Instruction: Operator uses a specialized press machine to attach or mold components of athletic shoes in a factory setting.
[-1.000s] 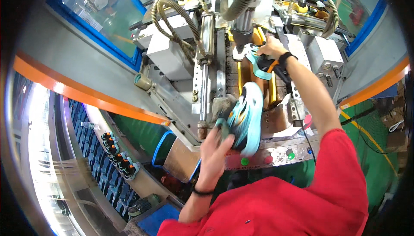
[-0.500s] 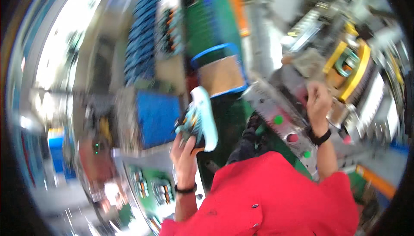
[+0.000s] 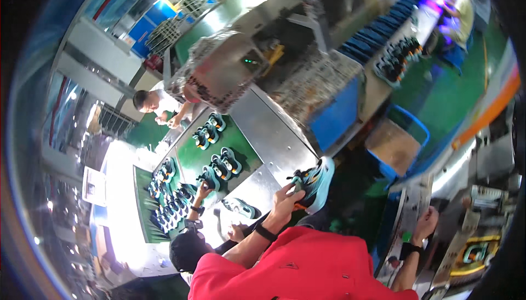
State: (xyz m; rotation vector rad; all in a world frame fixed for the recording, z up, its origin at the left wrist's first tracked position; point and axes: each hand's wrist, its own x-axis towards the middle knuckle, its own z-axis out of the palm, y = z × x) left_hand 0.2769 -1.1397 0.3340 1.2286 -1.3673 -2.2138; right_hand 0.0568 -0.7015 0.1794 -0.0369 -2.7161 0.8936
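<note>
My left hand (image 3: 285, 202) is closed on a light-blue and black sneaker (image 3: 323, 186) with orange accents, gripping it near its laces and collar. The shoe is tilted, its pale sole facing right, and is held clear of the metal table (image 3: 274, 160). Out to my right, my right hand (image 3: 426, 223) has its fingers curled in, and no object shows in it. It is nearest the metal machine frame (image 3: 402, 218) at the lower right.
Several sneakers (image 3: 222, 166) stand on a green conveyor (image 3: 249, 149) to the left. Beside me, a co-worker in a black cap (image 3: 186, 249) reaches a hand (image 3: 203, 191) to one. A blue-framed stool (image 3: 394, 146) stands right. Two other people sit or stand farther off.
My view has swung left, bringing the conveyor of sneakers and the co-workers into sight. The sneaker stays in my left hand. My right hand now shows lower and farther right.
</note>
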